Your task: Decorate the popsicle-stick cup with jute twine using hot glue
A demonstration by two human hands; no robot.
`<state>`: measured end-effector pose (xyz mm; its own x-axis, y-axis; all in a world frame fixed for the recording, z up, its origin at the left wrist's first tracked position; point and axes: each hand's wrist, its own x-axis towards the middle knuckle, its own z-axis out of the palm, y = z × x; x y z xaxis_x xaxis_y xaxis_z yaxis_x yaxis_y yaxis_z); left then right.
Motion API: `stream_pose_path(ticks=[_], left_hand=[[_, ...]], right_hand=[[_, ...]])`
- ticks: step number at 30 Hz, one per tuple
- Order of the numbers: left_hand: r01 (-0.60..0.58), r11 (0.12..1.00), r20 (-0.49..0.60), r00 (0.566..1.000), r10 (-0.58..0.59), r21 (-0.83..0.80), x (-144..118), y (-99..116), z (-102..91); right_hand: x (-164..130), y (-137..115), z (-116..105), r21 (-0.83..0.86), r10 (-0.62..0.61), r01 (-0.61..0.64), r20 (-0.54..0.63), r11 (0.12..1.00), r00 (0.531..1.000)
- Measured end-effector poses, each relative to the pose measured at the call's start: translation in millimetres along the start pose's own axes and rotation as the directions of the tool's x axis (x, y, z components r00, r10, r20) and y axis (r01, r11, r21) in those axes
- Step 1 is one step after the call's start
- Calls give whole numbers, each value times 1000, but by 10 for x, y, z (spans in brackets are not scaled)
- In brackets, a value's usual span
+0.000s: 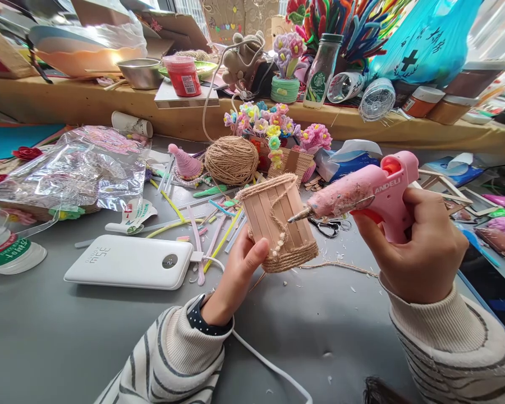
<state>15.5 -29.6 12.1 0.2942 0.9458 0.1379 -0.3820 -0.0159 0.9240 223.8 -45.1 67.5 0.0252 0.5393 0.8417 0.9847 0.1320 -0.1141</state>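
Note:
My left hand [235, 278] holds a small pot made of wooden sticks [273, 221], wrapped with twine at its rim and base, tilted above the grey table [67, 336]. A line of pale beads runs down its side. My right hand [416, 252] grips a pink glue gun [370, 191], and its metal nozzle touches the pot's side near the beads. A loose strand of twine [340, 266] trails from the pot's base toward my right wrist.
A white power bank [130, 262] lies left of my hand, its cable running under my left sleeve. Behind the pot are a twine ball [231, 160], scissors [330, 227], coloured sticks and pipe-cleaner flowers [273, 126]. A plastic bag [79, 168] sits left; a cluttered wooden shelf [67, 101] runs along the back.

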Motion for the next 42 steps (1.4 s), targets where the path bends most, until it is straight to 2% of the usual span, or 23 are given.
stream_pose_path(ticks=[22,30,42], left_hand=[[-18,999,-13,1000,18,-35,-8,5,17],[-26,999,-47,999,24,-33,-5,4,25],[-46,999,-18,999,46,-16,0,18,31]], right_hand=[[-17,42,3,16,-20,20,-20,1000,1000],[-4,15,-14,-6,-12,12,7,1000,1000],[-6,9,-14,0,-21,21,5,1000,1000]])
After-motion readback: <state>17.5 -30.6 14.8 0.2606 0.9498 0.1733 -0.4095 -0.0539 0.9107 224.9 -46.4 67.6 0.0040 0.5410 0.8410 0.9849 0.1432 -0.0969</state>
